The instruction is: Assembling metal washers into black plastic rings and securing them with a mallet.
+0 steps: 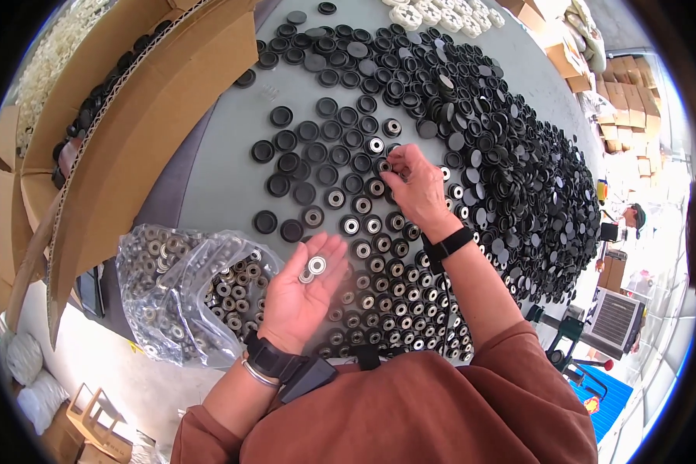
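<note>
My left hand [295,298] lies palm up above the table, fingers stretched out, cradling a couple of shiny metal ball bearings [317,265]. Farther up and to the right, my right hand [417,185] pinches another bearing [385,166] between thumb and fingers, down at a round black plastic cap. Around it stand black caps with bearings seated in them, such as this filled cap [362,204]. Caps without bearings, like this black cap [308,131], lie left of and beyond my right hand. The fingers partly hide the cap under them.
A clear plastic bag [201,301] of bearings sits left of my left hand. A big heap of black caps [518,178] covers the table's right side. A cardboard box [155,100] stands at the left edge. White plastic parts [441,14] lie at the far end.
</note>
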Available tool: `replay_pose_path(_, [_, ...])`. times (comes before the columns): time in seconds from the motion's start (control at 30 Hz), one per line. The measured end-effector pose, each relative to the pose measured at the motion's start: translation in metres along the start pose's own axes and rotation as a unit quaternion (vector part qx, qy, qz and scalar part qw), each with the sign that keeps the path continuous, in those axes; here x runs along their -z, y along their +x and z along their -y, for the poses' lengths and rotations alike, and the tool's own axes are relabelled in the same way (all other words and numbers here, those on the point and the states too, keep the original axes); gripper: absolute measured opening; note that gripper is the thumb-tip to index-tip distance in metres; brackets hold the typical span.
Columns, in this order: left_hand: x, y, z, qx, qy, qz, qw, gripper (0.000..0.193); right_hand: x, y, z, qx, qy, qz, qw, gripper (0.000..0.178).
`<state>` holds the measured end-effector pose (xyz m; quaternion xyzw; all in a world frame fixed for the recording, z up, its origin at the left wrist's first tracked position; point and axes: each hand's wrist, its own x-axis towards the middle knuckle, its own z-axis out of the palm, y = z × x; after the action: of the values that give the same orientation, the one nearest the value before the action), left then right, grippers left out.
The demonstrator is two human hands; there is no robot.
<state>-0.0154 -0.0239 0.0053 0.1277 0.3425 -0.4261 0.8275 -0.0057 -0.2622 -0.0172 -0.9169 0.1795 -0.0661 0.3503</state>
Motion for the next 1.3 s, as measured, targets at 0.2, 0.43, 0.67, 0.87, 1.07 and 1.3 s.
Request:
replay_pose_path(0.2, [0.003,-0.001,-0.001,0.0,-0.001,-0.001,1.0,0.032,0.006,-0.011,0.009,0.15,-0.183,0.002,0.972,0.026])
replay_pose_path(0.43, [-0.004,0.0,-0.002,0.001,-0.013,0.021,1.0,0.033,0.007,-0.017,0.012,0.197,-0.33,-0.009,0.923,0.028])
replay_pose_path(0.67, [0.004,-0.004,-0.003,0.022,-0.006,0.075,0.997,0.036,0.004,-0.062,0.098,0.242,0.021,0.171,0.955,0.027])
replay_pose_path(0.87, [-0.001,-0.012,-0.001,0.011,0.071,0.043,0.996,0.035,0.002,-0.064,0.097,0.195,0.077,0.222,0.952,0.027])
replay_pose_path(1.07, [-0.001,-0.011,-0.003,0.007,0.052,-0.03,0.998,0.034,0.003,-0.015,0.04,0.06,-0.081,0.026,0.995,0.021])
replay_pose_path(1.3, [0.002,-0.011,-0.003,0.013,0.051,-0.025,0.998,0.034,-0.011,0.013,0.023,-0.002,-0.1,0.058,0.993,0.025])
